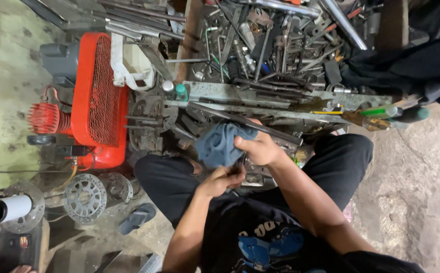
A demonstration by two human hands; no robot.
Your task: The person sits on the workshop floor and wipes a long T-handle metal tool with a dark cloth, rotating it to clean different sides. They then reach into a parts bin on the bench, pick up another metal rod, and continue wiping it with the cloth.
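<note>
While seated: the person faces a tool tray (260,93) crammed with metal tools.
Right hand (260,149): grip closed on a blue-grey rag (220,144), just below the tray's front edge.
Left hand (222,179): grip closed around a dark, slim tool (240,163), possibly a wrench; its shape is mostly hidden.
Rag: pressed against the tool's upper end.
Compressor (98,96): red, left of the tray.
Brake disc (85,197): on the floor, below the compressor.

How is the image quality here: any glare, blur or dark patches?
Head view: lighting soft and even; the orange mesh-guarded compressor is sharp, the chrome steel tube shows mild glare, both hands around the blue-grey cloth are slightly soft, and the black garment loses detail.
</note>
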